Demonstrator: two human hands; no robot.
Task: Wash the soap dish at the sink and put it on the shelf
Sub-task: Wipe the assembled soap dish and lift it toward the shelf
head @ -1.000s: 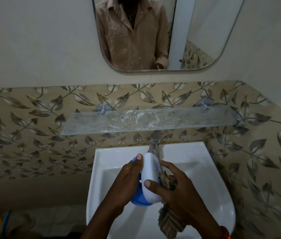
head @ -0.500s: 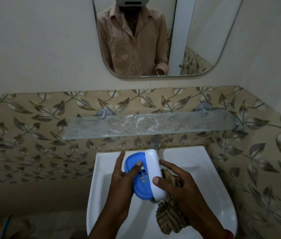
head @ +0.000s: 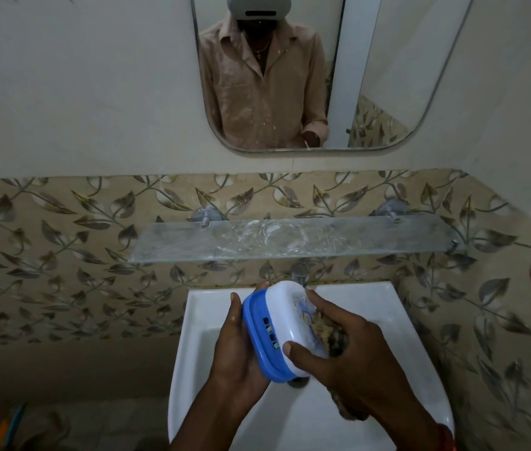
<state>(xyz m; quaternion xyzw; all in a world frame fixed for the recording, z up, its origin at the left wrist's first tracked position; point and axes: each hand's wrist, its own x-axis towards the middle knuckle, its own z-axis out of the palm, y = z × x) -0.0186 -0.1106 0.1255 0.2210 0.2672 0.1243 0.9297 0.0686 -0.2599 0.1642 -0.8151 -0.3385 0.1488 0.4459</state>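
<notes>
Leaf-patterned tiles cover the wall behind a white washbasin point(head: 189, 369), with a glass shelf point(head: 173, 245) bracketed just above it and a mirror point(head: 388, 76) higher up. Over the middle of the basin, below the tap point(head: 300, 271), both hands hold the soap dish point(head: 285, 327) tilted up on its long edge, clear of the basin floor.

The left hand point(head: 235, 353) cups the blue slotted tray side from behind, fingers wrapped round the far rim, serving as the brace. The right hand point(head: 349, 359) has its thumb pressed on the white base near its lower end, while its fingers are clenched on a brownish scrubbing cloth point(head: 326, 330) pushed against the same white surface; a tail of the cloth hangs below the wrist. Holding the dish on edge exposes the underside to the cloth and should let water drain away through the slots.

Whether the tap is running cannot be made out, though the white face looks wet or soapy.

By my reading this is mid-scrub: the shelf, streaked with white residue along its middle, carries nothing yet.
</notes>
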